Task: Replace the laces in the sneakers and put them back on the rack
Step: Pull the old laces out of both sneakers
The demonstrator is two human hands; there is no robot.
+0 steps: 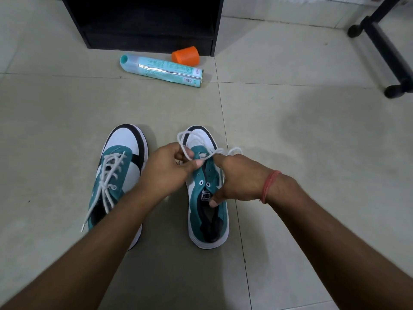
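Over the suede sneaker (207,198), both hands' fingers (190,163) pinch a looped cord lace (185,139)

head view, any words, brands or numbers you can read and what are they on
"PUMA": tongue label of the right sneaker, partly covered by the right hand.
Spray can: printed text, a barcode and small symbols, too small and blurred to read.
Orange cap, left sneaker: no text visible.

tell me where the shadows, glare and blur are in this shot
Head view: soft shadow patch on the floor tiles at right; bright glare stripe on the teal spray can; wide-angle bending stretches the forearms at the bottom edge; the left hand and the white lace are slightly motion-blurred.
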